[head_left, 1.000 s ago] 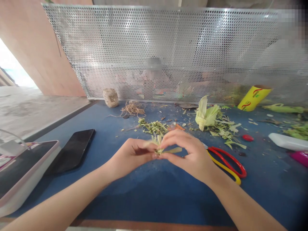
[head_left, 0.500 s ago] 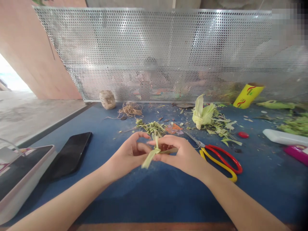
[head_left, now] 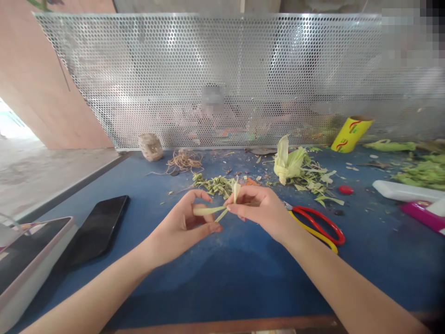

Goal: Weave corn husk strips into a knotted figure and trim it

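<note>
A pale green strip, which looks like corn husk (head_left: 209,210), is stretched and folded between my hands above the blue table. The thumb and index finger of my right hand (head_left: 255,206) pinch it where its parts cross, and one end sticks up above them. My left hand (head_left: 189,220) has curled fingers with the strip running across them, its thumb stretched out below near a second, thinner end. Just behind lies a pile of small green knotted pieces (head_left: 217,184). Scissors with red and yellow handles (head_left: 318,225) lie beside my right wrist, their blades mostly hidden.
A black phone (head_left: 95,227) and a pale-rimmed tray (head_left: 38,260) lie at left. Farther back are a stone-like lump (head_left: 150,147), tangled string (head_left: 184,161), a husk bunch (head_left: 288,162) and a yellow tube (head_left: 352,134). A perforated metal panel (head_left: 225,55) closes the back.
My hands have moved a little apart, with the left thumb opening away from the strip. The strip's loose end, which pointed toward me, now runs across my left fingers, and another end stands upright.
</note>
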A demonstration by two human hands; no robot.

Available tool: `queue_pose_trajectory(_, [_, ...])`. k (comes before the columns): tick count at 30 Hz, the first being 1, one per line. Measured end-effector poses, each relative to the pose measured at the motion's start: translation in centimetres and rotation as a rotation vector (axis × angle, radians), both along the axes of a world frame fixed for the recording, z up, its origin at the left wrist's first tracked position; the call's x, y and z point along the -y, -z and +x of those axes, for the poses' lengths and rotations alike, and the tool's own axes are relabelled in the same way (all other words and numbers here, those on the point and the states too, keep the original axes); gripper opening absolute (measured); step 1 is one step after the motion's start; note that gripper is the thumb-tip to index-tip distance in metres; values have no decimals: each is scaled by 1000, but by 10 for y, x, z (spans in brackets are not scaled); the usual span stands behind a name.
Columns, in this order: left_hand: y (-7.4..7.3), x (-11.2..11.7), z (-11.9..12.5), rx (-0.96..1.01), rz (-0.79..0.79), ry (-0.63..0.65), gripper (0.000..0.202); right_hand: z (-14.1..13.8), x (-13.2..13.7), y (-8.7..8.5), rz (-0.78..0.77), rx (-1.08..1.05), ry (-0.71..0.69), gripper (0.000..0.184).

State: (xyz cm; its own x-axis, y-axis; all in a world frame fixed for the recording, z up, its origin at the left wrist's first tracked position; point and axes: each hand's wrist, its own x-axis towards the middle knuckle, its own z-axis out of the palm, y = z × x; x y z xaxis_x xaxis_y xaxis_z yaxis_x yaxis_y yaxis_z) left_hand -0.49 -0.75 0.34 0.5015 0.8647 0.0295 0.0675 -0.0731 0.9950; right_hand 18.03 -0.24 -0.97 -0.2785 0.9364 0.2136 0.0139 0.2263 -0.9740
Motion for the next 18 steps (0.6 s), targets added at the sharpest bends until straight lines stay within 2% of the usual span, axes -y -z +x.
queue_pose_trajectory(4, [1, -1, 2, 32, -21, -21, 38, -1, -1, 3, -40, -67, -59, 15])
queue_pose_trajectory(7, [3, -1, 3, 37, -1, -29, 42, -3, 0, 6, -81, -27, -113, 21])
queue_pose_trajectory(14, [1, 2, 3, -6, 38, 11, 53, -6, -1, 9, -58, -70, 20, 15])
queue_pose_trajectory(18, [0, 0, 2, -22, 41, 39, 51, -2, -3, 8, -67, -106, -14, 17])
